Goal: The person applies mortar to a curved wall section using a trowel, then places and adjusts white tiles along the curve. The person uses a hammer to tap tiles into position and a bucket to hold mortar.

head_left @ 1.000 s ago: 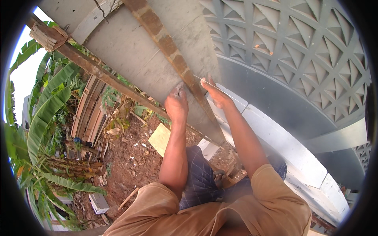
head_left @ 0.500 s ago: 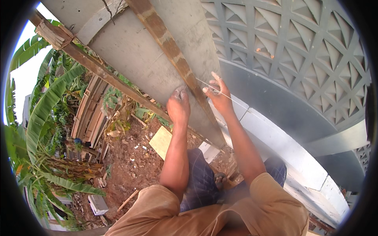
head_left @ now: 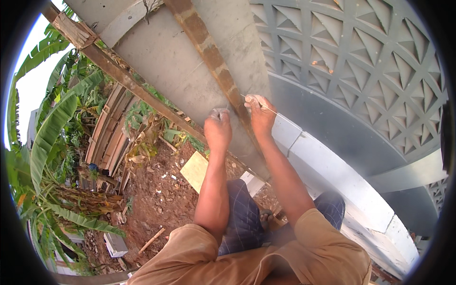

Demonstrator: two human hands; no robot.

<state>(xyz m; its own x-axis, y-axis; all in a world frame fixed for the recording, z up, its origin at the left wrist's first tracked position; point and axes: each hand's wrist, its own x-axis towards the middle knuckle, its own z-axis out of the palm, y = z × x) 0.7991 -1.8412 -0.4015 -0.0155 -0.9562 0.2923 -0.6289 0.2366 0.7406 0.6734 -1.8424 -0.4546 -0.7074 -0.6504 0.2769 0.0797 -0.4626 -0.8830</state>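
Observation:
A narrow wooden batten runs slantwise over a grey cement-smeared board, passing between my two hands. My left hand is closed in a pinch just left of the batten's lower part. Something thin shows at its fingertips, too small to make out. On the batten's other side, my right hand has its fingers curled shut on a thin pale string. One short end of the string pokes out toward the batten, and the other trails off to the right of the hand. Pale dust coats the fingers of both hands.
To the right stands a grey patterned block wall above a white block ledge. A wooden rail crosses on the left. Beyond it lie reddish soil, stacked planks, a yellowish panel and banana leaves.
My right hand's spread fingers have closed around the string, and the hand has drawn closer to the batten. My left hand keeps its pinch, slightly lower. The view has shifted a little.

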